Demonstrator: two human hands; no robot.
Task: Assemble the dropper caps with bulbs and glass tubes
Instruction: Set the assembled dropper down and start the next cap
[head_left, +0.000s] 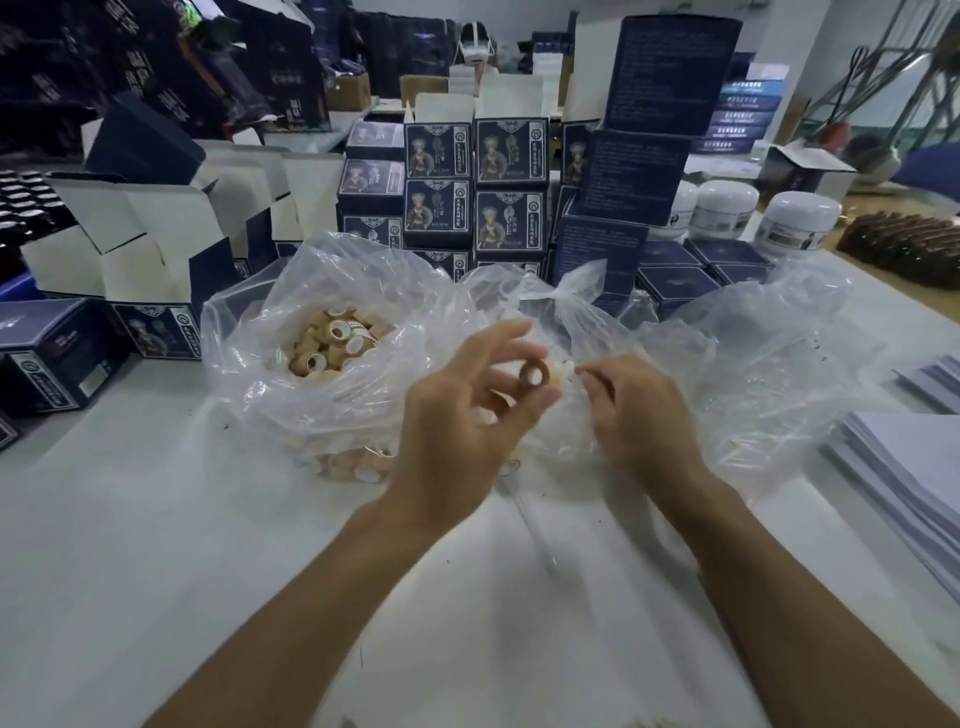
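Table (156, 519): white top, running from my feet out toward twelve o'clock, crowded at the far end.
Stacked boxes (475, 192): dark blue printed cartons piled at twelve o'clock behind the bags; white jars (800, 218) at two o'clock.
Paper stack (914, 467): white sheets at three o'clock.
Bag of caps (332, 364): clear plastic at eleven o'clock, mouth open, full of tan ring-shaped caps.
Bag of bulbs (566, 322): clear plastic at twelve o'clock, just behind both hands; whitish contents, blurred.
Left hand (462, 415): thumb and forefinger pinch one dropper cap (534, 375), bore facing me, other fingers spread.
Right hand (639, 410): fingers curled toward the cap at one o'clock; appears to pinch something small and white, too blurred to name.
Glass tube (535, 535): clear, lying on the table at six o'clock from the hands.
Handling, my guess: the cap is light and stiff, best held by its outer wall so the bore stays free. The bulb should be soft, squeezed and pushed in. The tube is slippery and breakable, best gripped mid-length and seated gently.
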